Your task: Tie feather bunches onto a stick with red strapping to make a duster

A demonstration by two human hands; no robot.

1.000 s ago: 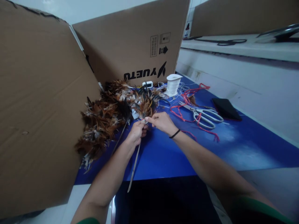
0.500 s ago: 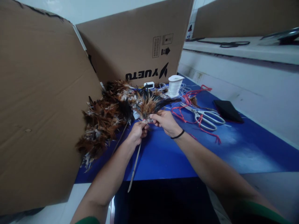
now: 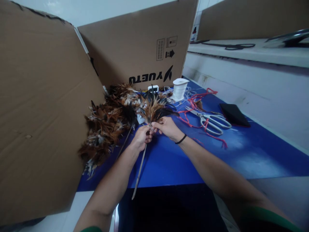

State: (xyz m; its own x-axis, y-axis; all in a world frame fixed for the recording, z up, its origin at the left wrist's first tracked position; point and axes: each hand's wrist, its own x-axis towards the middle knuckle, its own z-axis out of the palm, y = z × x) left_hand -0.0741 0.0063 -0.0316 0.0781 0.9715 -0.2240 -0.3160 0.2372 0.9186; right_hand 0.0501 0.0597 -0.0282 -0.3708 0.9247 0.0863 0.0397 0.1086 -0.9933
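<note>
Feathers (image 3: 151, 110) fan out, apparently pinched by left fingers (image 3: 148, 138) and right fingers (image 3: 158, 125).

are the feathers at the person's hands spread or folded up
Spread: the brown and black feathers fan outward beyond the left hand and right hand, with only their bases gathered close at the hands.

Two thin sticks (image 3: 139, 172), one white spool (image 3: 179, 91), one black wristband (image 3: 181, 139)
</note>
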